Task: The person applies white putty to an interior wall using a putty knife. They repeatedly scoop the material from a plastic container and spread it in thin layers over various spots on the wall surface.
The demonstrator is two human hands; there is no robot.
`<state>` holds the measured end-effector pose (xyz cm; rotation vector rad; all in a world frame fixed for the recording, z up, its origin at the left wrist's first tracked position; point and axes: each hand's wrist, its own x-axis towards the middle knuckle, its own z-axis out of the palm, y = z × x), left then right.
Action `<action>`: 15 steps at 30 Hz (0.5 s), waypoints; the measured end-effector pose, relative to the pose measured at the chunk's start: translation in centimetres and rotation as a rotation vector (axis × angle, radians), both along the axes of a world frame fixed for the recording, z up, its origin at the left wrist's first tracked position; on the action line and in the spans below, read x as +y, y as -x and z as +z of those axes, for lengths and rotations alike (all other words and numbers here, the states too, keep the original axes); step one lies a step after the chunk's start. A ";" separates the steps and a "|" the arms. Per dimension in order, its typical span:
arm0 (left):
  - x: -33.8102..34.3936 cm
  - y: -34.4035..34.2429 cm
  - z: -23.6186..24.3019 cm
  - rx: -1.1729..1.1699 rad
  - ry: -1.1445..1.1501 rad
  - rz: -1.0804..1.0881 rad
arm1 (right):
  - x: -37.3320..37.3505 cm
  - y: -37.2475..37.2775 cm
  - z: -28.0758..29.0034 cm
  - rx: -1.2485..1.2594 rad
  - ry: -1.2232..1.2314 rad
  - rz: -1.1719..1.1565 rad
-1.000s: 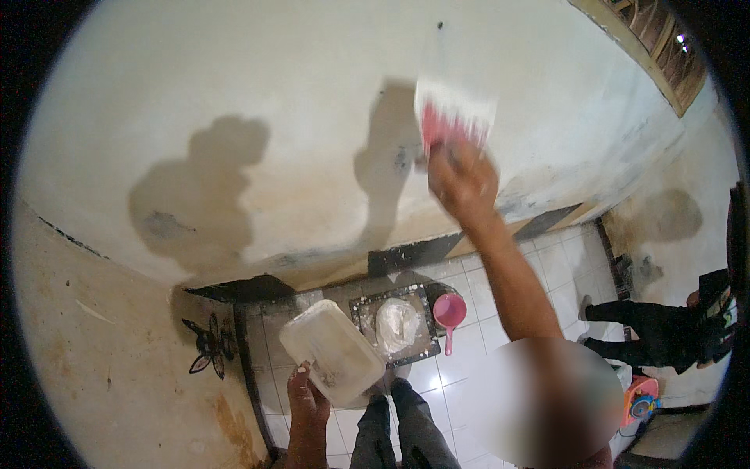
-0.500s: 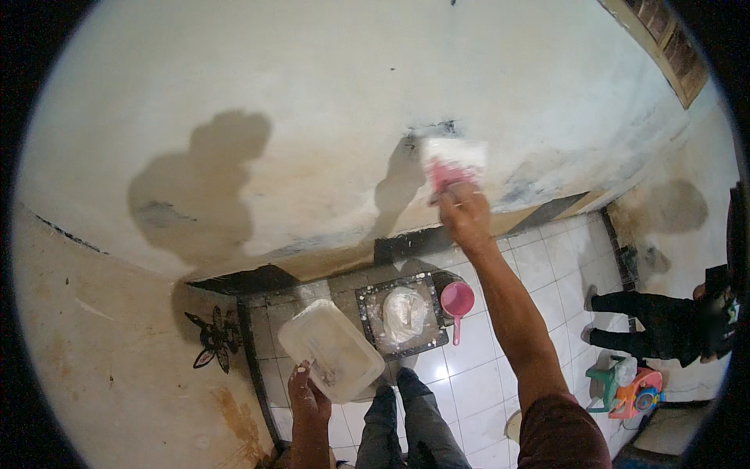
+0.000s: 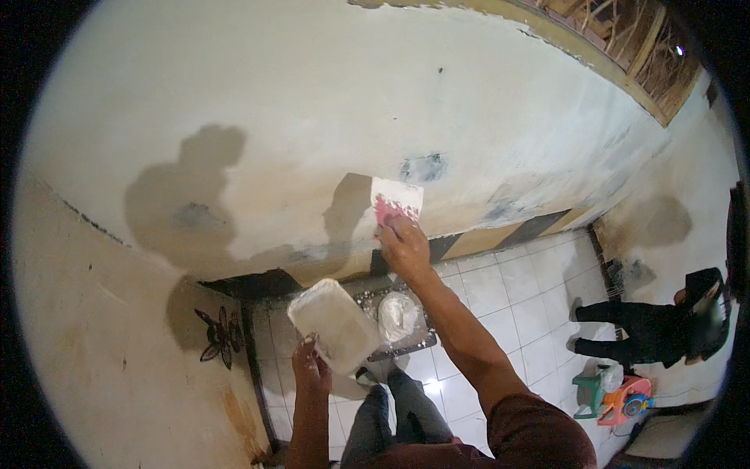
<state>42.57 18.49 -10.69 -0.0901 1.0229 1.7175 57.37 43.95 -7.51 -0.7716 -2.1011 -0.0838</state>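
My right hand point(image 3: 405, 250) grips a wide putty scraper point(image 3: 399, 205), whose red part is streaked with white filler. Its blade is at the wall point(image 3: 297, 94), just below a grey, patched spot point(image 3: 423, 166); whether the edge touches I cannot tell. Lower down, my left hand point(image 3: 312, 364) holds a translucent white plastic tub point(image 3: 336, 322) by its near side, with whitish residue inside. Beside the tub, a white bag point(image 3: 398, 316) rests on a dark square board point(image 3: 423, 341) speckled with white, partly hidden by my right forearm.
White floor tiles point(image 3: 476, 316) lie below, with my legs at the lower middle. Another person point(image 3: 648, 328) in dark clothes stands at right. Near them are a green stool point(image 3: 587, 395) and an orange stool point(image 3: 629, 400). A wooden-framed opening point(image 3: 637, 59) is at upper right.
My right hand with the scraper has moved left and down from the dark spot, which now shows more grey patching. The tub has shifted slightly up. The pink dipper is out of sight.
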 end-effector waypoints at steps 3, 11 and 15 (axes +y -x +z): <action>1.7 -0.7 -0.1 -0.004 -0.023 -0.045 | -3.1 -3.2 5.0 0.081 0.170 -0.022; 3.8 -2.9 1.0 0.263 -0.233 -0.045 | -7.3 -4.3 13.8 0.770 1.178 0.111; 6.7 -3.1 5.9 -0.013 -0.126 -0.110 | -8.4 -4.8 13.7 0.354 1.198 0.059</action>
